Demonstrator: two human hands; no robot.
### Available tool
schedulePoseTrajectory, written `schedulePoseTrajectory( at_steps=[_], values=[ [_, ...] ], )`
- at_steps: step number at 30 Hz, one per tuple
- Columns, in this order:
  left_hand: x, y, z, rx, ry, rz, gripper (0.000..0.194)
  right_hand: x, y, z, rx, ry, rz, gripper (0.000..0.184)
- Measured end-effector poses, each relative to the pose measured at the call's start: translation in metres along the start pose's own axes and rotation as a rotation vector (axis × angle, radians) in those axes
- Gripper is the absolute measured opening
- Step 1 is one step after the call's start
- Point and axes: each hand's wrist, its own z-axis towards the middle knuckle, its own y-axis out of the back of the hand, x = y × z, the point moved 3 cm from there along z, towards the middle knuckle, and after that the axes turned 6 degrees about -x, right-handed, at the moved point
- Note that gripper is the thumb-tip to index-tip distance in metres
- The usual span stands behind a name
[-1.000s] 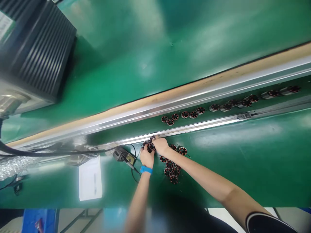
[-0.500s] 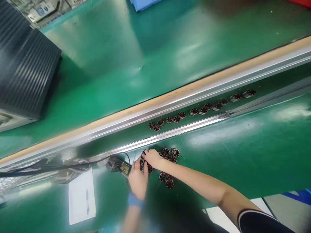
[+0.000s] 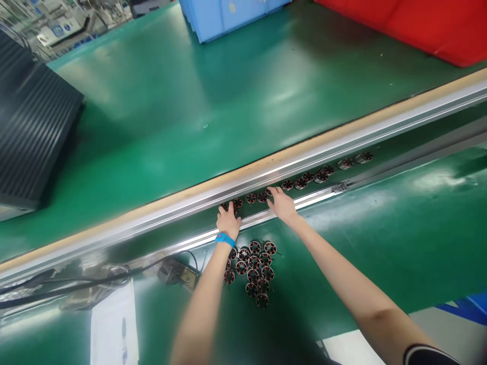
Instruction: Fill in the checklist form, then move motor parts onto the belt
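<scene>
Small round motor stators (image 3: 250,198), dark with copper-coloured windings, stand in a row in the sunken green channel. My left hand (image 3: 228,221), with a blue band at its wrist, has its fingers curled round the stators at the row's left end and partly hides them. Farther right in the same row, my right hand (image 3: 282,204) has finger and thumb round another stator (image 3: 269,192), mostly covered by the fingers. Nearer to me, a cluster of several stators (image 3: 253,262) stands on the green work surface, its left side partly behind my left forearm.
A metal rail (image 3: 258,219) edges the channel. Beyond it lies a raised green tabletop (image 3: 171,147) with a blue bin (image 3: 232,20), a red bin (image 3: 426,30) and a dark ribbed case (image 3: 38,121). A black cable (image 3: 95,281) and white paper (image 3: 114,324) are at lower left.
Both hands have moved from the near cluster up to the row in the channel, the right one also rightward. More of the cluster shows. The camera view has shifted, revealing more of the bins.
</scene>
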Motion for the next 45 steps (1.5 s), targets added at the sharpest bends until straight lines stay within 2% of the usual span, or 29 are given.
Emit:
schedulePoseTrajectory(
  at_steps=[5,11,18,29,38,45],
  values=[
    [0.005,0.003,0.001,-0.042,-0.008,0.063,0.066,0.014,-0.022,0.005,0.093,0.002,0.006,0.049],
    [0.032,0.001,0.016,0.024,-0.061,0.058,0.066,0.022,-0.034,0.009,0.163,0.048,0.02,0.057],
    [0.055,0.011,0.018,0.077,-0.158,0.077,0.068,0.034,-0.05,0.005,0.178,0.177,0.065,0.065],
    [0.072,0.012,0.01,0.094,-0.098,0.108,0.06,0.083,-0.06,-0.01,0.26,0.363,0.024,0.07],
    [0.085,0.01,0.01,0.105,-0.058,0.141,0.06,0.12,-0.075,-0.009,0.353,0.318,-0.058,0.04],
    [0.098,0.011,0.007,0.105,-0.07,0.16,0.061,0.135,-0.081,-0.008,0.364,0.325,-0.042,0.036]
  ],
)
